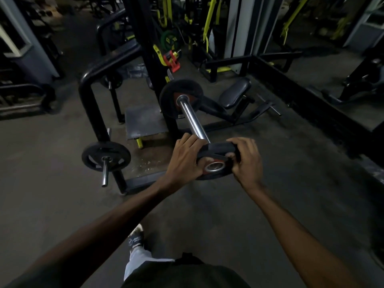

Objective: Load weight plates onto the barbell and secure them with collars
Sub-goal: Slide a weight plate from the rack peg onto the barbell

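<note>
So the person's got both hands on a small black weight plate [216, 161] with a red center, right at the near end of the chrome barbell sleeve [192, 118]. The left hand [185, 159] is wrapped around the plate's left edge, fingers curled over the top rim. The right hand [246, 160] grips the right edge the same way, fingertips tucked into the plate's face. The sleeve's tip is sitting in the plate's metal-lined hole, so it's just on the bar's end.

Further up the sleeve there's a bigger black plate [180, 97] already on, well apart from the small one. Off to the left, another black plate [106, 155] sits on a short peg of the black rack [91, 104]. Dark gym floor [228, 215] all around, pretty dim lighting.
</note>
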